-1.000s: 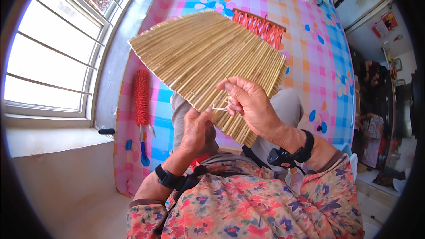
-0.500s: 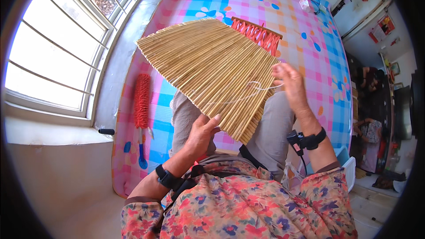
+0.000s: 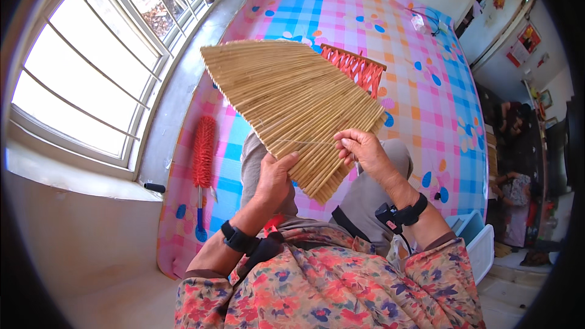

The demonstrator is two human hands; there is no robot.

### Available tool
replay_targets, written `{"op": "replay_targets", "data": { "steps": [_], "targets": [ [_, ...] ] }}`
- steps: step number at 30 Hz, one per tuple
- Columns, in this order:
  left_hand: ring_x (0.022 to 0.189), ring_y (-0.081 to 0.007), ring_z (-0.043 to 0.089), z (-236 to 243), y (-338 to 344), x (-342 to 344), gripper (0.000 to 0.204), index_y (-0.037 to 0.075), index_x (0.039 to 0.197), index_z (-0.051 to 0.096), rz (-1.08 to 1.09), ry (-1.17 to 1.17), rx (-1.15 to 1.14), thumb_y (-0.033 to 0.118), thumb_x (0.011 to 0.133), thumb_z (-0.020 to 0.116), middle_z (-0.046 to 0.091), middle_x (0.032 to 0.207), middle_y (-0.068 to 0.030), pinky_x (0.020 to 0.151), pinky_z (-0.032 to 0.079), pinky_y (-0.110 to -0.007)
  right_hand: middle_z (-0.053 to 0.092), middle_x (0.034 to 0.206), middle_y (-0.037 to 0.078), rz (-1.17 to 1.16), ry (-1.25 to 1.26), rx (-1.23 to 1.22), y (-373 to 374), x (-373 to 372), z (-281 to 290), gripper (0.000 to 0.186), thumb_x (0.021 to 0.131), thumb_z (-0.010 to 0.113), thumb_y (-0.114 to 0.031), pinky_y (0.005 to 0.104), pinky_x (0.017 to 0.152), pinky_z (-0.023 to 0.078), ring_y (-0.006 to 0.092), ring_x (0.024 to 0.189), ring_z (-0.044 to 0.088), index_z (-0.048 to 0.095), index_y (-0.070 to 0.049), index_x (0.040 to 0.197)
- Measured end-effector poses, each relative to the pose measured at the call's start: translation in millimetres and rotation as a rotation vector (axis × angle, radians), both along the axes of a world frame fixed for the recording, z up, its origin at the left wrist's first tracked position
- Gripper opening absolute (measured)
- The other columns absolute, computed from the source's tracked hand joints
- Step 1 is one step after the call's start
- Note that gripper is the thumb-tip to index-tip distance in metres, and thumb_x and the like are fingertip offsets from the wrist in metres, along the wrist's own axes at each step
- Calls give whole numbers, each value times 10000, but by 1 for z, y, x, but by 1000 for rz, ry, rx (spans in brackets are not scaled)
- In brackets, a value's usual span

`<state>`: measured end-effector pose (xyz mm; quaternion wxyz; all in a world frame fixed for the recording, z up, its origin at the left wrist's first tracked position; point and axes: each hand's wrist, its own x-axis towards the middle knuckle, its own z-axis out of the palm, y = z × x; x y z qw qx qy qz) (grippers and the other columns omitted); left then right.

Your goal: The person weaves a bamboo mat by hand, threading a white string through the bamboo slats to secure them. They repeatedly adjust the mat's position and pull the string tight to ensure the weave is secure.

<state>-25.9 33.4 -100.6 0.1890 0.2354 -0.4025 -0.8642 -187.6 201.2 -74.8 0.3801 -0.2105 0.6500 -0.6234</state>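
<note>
A fan-shaped panel of straw-coloured stalks (image 3: 286,85) lies tilted over my lap and grey-clad legs. My left hand (image 3: 273,180) grips its lower left edge, thumb on top of the stalks. A thin pale thread (image 3: 309,142) crosses the stalks from near that edge to my right hand (image 3: 362,155), which holds it between pinched fingers over the narrow right part of the panel. Whether a needle is also in those fingers is too small to tell.
Around me is a checked, flowered mat (image 3: 439,146). Beyond the panel lies a red-laced wooden piece (image 3: 359,67); at left a red bristly brush (image 3: 204,149) and barred window (image 3: 85,73). A plastic bin (image 3: 475,250) stands lower right. Two people (image 3: 512,204) are at the dim right side.
My right hand moved out to the panel's right side with the thread, then back down and leftward. The thread now lies straighter across the stalks. My left hand still grips the edge.
</note>
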Motion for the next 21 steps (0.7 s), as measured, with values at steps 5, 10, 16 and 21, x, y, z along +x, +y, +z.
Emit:
{"op": "replay_targets", "data": {
  "steps": [5, 10, 16, 21],
  "targets": [
    [1033, -185, 665, 52, -26, 22, 295, -8, 1228, 616, -25, -17, -288, 38, 938, 638, 684, 1176, -98, 913, 545, -345, 670, 904, 29, -9, 166, -142, -16, 18, 17, 192, 1016, 541, -95, 228, 656, 538, 82, 762, 630, 653, -2, 1142],
    [996, -75, 598, 100, -33, 45, 300, -15, 1230, 616, -66, -46, -787, 110, 961, 662, 681, 1103, -20, 884, 497, -265, 664, 976, 41, -7, 448, -262, -28, 49, 36, 211, 1026, 550, -105, 252, 745, 533, 109, 825, 632, 635, 21, 1172],
    [904, -43, 556, 112, -13, 49, 246, 1, 1185, 628, -196, -380, -1031, 142, 984, 639, 670, 999, 14, 803, 486, -246, 637, 945, 102, 65, 603, -262, -10, 79, 64, 218, 977, 574, -40, 292, 702, 515, 162, 769, 622, 633, 6, 1183],
    [885, -37, 530, 108, -14, 58, 232, -2, 1155, 631, -250, -376, -938, 172, 1002, 613, 647, 946, 23, 774, 476, -251, 634, 884, 131, 69, 542, -229, -9, 90, 67, 265, 962, 594, -52, 299, 649, 503, 166, 728, 630, 593, -18, 1225]
  ]
}}
